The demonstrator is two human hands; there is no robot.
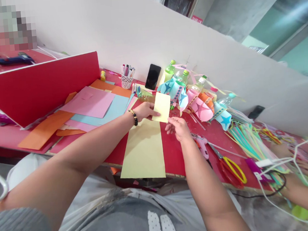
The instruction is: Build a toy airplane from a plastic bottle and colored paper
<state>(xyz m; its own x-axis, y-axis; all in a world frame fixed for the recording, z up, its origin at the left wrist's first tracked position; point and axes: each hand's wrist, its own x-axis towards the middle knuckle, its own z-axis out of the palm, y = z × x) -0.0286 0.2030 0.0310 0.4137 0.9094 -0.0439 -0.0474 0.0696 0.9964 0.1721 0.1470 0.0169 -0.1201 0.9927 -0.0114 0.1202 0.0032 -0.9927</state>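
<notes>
A small pale yellow paper card [162, 105] is held up between my two hands above the table. My left hand [146, 111] grips its left edge, thumb on the front and fingers behind. At the lower right corner, my right hand [178, 127] pinches the card between thumb and forefinger, its other fingers curled. Below them a large yellow paper sheet [143, 152] lies flat, its near end reaching over the table's front edge. Just beyond the card, a clear green plastic bottle [144, 94] lies on its side, partly hidden.
Pink paper [90, 101] and orange sheets [43, 130] cover the left side. Decorated bottles [200, 106], a phone [153, 76] and a pen cup [127, 81] stand behind. Right lie a pink glue gun [202, 144], scissors [232, 169] and coloured strips [249, 137], with another person's arm [303, 192].
</notes>
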